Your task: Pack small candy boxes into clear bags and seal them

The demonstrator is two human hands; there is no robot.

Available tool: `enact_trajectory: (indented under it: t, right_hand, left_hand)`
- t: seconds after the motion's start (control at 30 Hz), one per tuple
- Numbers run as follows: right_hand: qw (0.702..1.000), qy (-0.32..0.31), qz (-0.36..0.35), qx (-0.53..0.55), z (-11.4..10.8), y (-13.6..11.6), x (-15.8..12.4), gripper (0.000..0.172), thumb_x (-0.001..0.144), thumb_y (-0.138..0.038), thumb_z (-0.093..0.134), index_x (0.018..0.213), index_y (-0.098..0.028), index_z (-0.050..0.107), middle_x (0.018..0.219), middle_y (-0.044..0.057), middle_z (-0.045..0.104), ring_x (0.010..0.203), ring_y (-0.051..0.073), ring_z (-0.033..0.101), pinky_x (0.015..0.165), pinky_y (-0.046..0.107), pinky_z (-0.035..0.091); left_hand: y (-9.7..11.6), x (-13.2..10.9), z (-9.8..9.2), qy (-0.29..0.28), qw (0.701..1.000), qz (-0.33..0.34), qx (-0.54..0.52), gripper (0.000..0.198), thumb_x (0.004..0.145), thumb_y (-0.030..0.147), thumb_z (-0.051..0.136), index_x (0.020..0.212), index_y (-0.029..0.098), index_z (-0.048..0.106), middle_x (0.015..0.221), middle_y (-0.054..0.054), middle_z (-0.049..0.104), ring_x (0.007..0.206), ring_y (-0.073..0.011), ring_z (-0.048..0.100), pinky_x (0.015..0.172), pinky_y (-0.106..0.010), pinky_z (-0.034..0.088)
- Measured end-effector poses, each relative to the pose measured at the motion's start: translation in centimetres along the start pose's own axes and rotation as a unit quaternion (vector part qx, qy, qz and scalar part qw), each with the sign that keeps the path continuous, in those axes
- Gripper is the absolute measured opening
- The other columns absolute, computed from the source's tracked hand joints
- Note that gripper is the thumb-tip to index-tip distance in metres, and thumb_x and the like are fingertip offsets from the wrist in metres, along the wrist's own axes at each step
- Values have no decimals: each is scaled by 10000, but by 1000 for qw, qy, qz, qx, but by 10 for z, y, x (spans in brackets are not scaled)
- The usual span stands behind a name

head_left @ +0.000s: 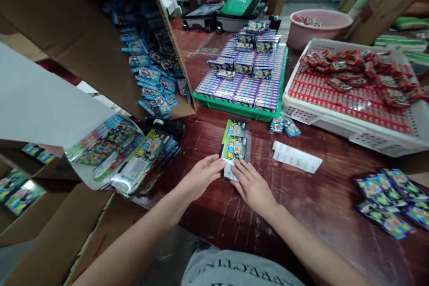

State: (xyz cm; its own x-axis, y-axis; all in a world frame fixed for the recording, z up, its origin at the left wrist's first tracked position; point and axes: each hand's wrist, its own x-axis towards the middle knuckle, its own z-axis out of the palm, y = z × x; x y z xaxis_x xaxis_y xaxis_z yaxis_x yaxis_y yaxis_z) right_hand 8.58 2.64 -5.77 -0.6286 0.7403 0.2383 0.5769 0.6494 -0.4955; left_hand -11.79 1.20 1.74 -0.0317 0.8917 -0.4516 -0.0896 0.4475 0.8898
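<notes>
A green-and-black printed packet (237, 146) in a clear plastic sleeve lies flat on the dark red table, its long side pointing away from me. My left hand (203, 176) rests at the packet's left edge, fingers stretched out and the fingertips touching it. Flat across its lower right part lies my right hand (253, 186), fingers extended and covering some of the near end. To the right is a white strip of printed labels (297, 157). Beyond it are a few small blue sachets (284, 125).
A green tray (234, 108) of purple packs and a white crate (315, 120) of red packs stand behind. Left are an open carton (174, 53) with blue sachets and a stack of green packets (144, 154). Purple-blue sachets (385, 199) lie right.
</notes>
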Motion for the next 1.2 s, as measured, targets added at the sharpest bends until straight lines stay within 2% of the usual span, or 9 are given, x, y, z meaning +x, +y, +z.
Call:
enact_trajectory:
  t: [0.1, 0.23, 0.4, 0.5, 0.67, 0.83, 0.93, 1.03, 1.2]
  right_hand:
    - [998, 30, -4, 55, -11, -8, -26, 476, 1035, -290, 475, 1502, -201, 480, 1515, 129, 517, 1431, 266, 459, 1174, 493, 431]
    - [993, -38, -57, 98, -45, -17, -43, 580, 1010, -403, 538, 1547, -234, 395, 1590, 110, 420, 1467, 267, 401, 1199, 495, 396]
    - [984, 101, 104, 107, -80, -3, -34, 497, 1017, -305, 495, 1502, -224, 426, 1489, 136, 493, 1397, 261, 459, 1165, 481, 428]
    - [978, 110, 145, 102, -94, 9, -29, 419, 979, -275, 559, 1393, -224, 523, 1306, 122, 601, 1246, 264, 557, 1065, 457, 491]
    - [974, 14, 194, 114, -134, 14, -36, 161, 935, -359, 656, 897, -203, 638, 838, 15, 686, 759, 179, 629, 708, 319, 488]
    - [966, -142, 40, 213, -188, 16, -48, 262, 1028, -345, 521, 876, -223, 696, 882, -11, 737, 792, 137, 678, 806, 300, 481]
    - [968, -70, 61, 235, -195, 21, -57, 283, 1025, -366, 521, 855, -244, 711, 1052, 10, 755, 1033, 184, 696, 977, 376, 468]
    - [941, 136, 190, 246, -172, 25, -65, 207, 974, -424, 593, 1054, -263, 695, 1218, 71, 713, 1257, 240, 606, 1052, 432, 459]
    - [850, 217, 309, 369, -109, 14, -75, 293, 967, -468, 584, 1141, -233, 559, 1108, 84, 734, 995, 218, 717, 844, 358, 573]
  left_hand:
    - [-5, 18, 23, -36, 996, -48, -69, 499, 794, 414, 799, 1195, 174, 624, 1185, -130, 714, 1046, -229, 693, 912, -370, 543]
    - [-2, 24, 37, -93, 995, -18, 13, 446, 768, 341, 806, 1145, 153, 661, 1037, -80, 747, 954, -223, 692, 903, -366, 536]
    - [-3, 9, 57, -234, 957, 91, 143, 453, 868, 243, 673, 1318, 210, 631, 1291, -48, 681, 1224, -258, 591, 1112, -409, 409]
    - [-6, 0, 69, -250, 939, 132, 194, 502, 929, 221, 583, 1429, 223, 541, 1384, -48, 629, 1246, -246, 580, 1129, -406, 394]
    - [-1, -6, 80, -279, 925, 128, 224, 472, 952, 231, 544, 1424, 222, 548, 1367, -60, 641, 1227, -237, 594, 1121, -403, 403]
    - [11, -10, 82, -369, 892, 37, 259, 599, 745, 350, 818, 1286, 168, 637, 1180, -67, 719, 1024, -251, 663, 884, -346, 533]
    - [8, -8, 91, -311, 918, -6, 244, 500, 693, 391, 856, 1097, 139, 707, 994, -57, 758, 849, -226, 688, 758, -317, 544]
    - [-2, -1, 108, -177, 971, 19, 159, 407, 760, 408, 802, 1049, 135, 715, 965, -75, 774, 806, -215, 703, 764, -326, 555]
    - [-17, 4, 143, -58, 985, 92, 131, 423, 775, 465, 790, 1030, 135, 716, 999, -90, 780, 885, -244, 720, 781, -324, 571]
